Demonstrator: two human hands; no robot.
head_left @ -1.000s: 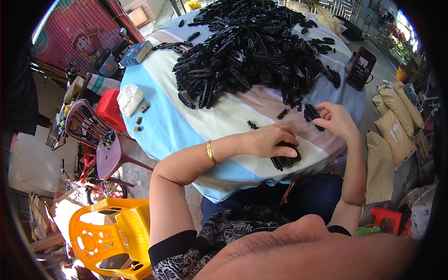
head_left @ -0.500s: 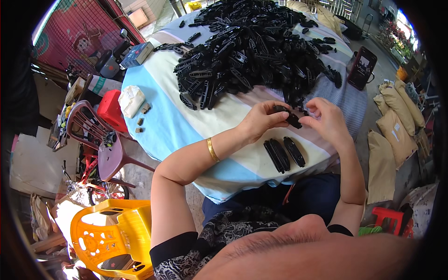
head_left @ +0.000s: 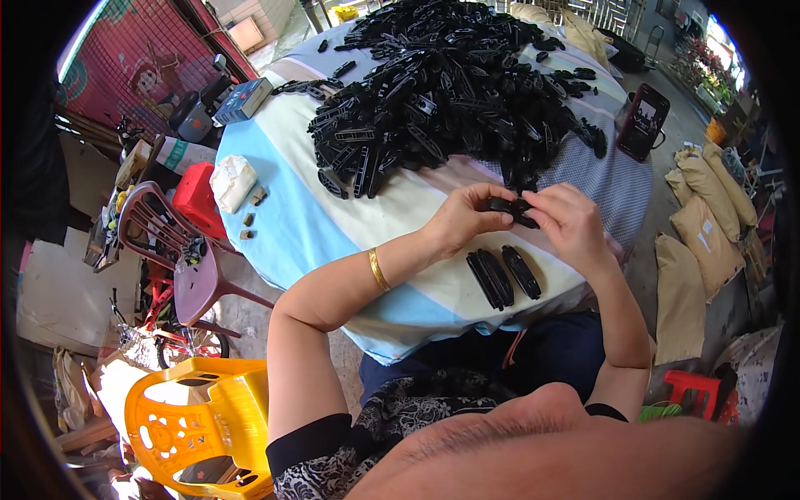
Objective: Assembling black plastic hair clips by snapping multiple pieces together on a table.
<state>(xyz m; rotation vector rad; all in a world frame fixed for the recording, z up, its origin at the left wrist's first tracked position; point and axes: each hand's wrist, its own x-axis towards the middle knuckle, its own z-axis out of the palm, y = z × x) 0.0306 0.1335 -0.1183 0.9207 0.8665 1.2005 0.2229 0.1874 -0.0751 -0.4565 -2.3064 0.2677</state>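
Between my two hands, above the near right part of the table, is a small elongated black plastic part (head_left: 518, 213). My left hand (head_left: 467, 218) pinches its left end between thumb and fingers. The thumb and fingertips of my right hand (head_left: 567, 223) close on the other end, hiding much of it. Just below my hands, a few similar black parts (head_left: 490, 279) lie side by side on the cloth, with another black part (head_left: 521, 272) slightly apart to their right. Beyond my hands rises a large heap of black plastic parts (head_left: 450, 100).
A striped cloth (head_left: 283, 200) covers the table. A phone (head_left: 643, 122) stands at the right edge. On the left are a box (head_left: 243, 100), a white bundle (head_left: 233, 182) and small brown pieces (head_left: 248, 219). A yellow chair (head_left: 200, 421) and purple chair (head_left: 200, 283) stand left; sacks (head_left: 708, 237) sit right.
My right hand has moved left and down onto the black part, its fingers now closed on it. My left hand keeps its hold. The parts on the cloth stay put.
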